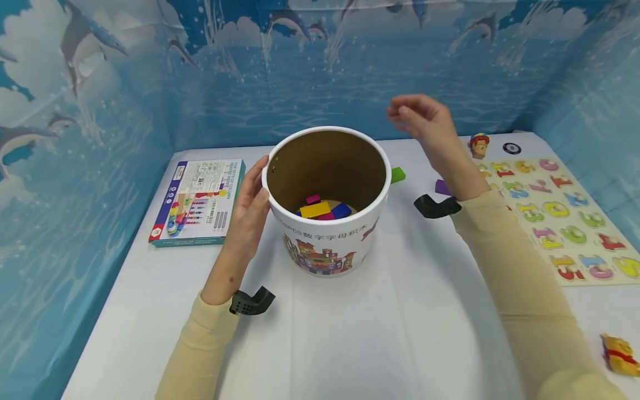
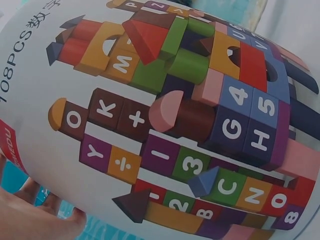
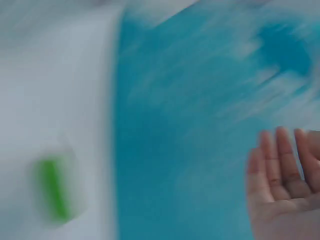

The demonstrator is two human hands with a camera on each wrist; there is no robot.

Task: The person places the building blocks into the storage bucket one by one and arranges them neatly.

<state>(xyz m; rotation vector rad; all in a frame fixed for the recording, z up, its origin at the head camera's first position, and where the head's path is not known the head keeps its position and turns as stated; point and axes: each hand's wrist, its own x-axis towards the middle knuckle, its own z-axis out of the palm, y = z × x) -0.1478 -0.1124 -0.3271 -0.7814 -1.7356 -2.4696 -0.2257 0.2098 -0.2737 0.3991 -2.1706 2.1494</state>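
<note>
A white bucket (image 1: pixel 325 247) printed with building blocks stands upright on the table. Inside, at its bottom, lie several blocks, among them a yellow block (image 1: pixel 315 210) and a blue block (image 1: pixel 341 210). My left hand (image 1: pixel 248 205) rests against the bucket's left outer side, fingers and thumb near the rim. From close up, the left wrist view shows those fingers (image 2: pixel 62 217) at the bucket's printed wall. My right hand (image 1: pixel 422 119) is raised in the air beyond the bucket's right side, holding nothing. Behind the bucket on the right lies a green block (image 1: pixel 398 175).
A boxed toy set (image 1: pixel 197 200) lies left of the bucket. A purple block (image 1: pixel 442 187) is partly hidden by the right wrist. To the right are a number puzzle board (image 1: pixel 572 222), a head-shaped figure (image 1: pixel 479 145), a round black piece (image 1: pixel 512 148) and a yellow bear figure (image 1: pixel 620 355).
</note>
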